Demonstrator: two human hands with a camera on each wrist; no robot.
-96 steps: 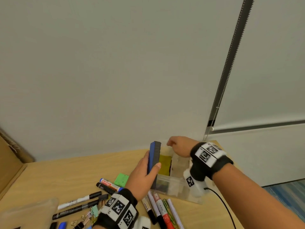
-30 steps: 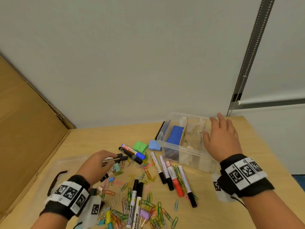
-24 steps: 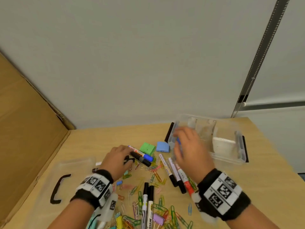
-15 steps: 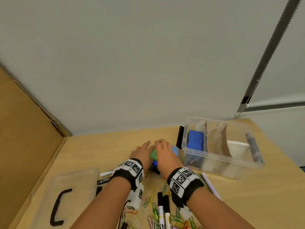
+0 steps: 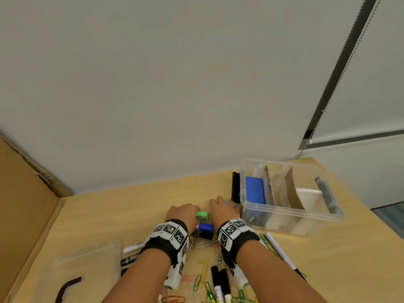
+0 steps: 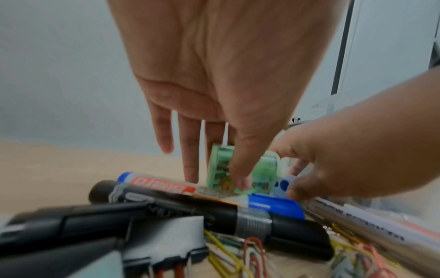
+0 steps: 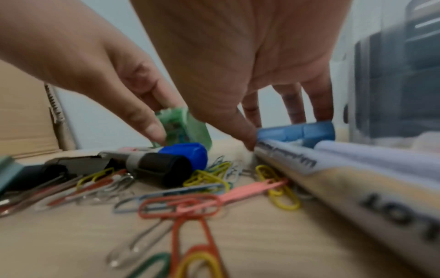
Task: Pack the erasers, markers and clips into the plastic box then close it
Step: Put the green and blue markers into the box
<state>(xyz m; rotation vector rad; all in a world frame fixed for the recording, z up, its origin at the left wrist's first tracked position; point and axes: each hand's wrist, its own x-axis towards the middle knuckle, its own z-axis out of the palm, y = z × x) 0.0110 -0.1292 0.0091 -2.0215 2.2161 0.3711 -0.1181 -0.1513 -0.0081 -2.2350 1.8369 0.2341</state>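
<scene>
The clear plastic box (image 5: 290, 217) stands open at the right, with a blue eraser (image 5: 254, 190) upright in its left compartment. My left hand (image 5: 194, 212) pinches a small green box (image 6: 262, 173) between thumb and fingers, tilted up on its edge. Just right of it, my right hand (image 7: 273, 129) grips a small light-blue box (image 7: 297, 131), which lies flat on the table beside the plastic box. A blue-capped marker (image 5: 205, 227) and a black marker (image 6: 214, 208) lie just below both hands. Coloured paper clips (image 7: 202, 203) are scattered near my wrists.
The clear lid (image 5: 83, 265) with a black handle lies at the lower left. More markers (image 5: 220, 285) lie near the front edge, and a white one (image 5: 279, 252) by my right forearm. A cardboard panel (image 5: 24, 193) stands along the left; a wall is behind the table.
My right hand left the plastic box and my left hand left the markers. Both hands came together at the two small boxes and took hold; the green box now tips up.
</scene>
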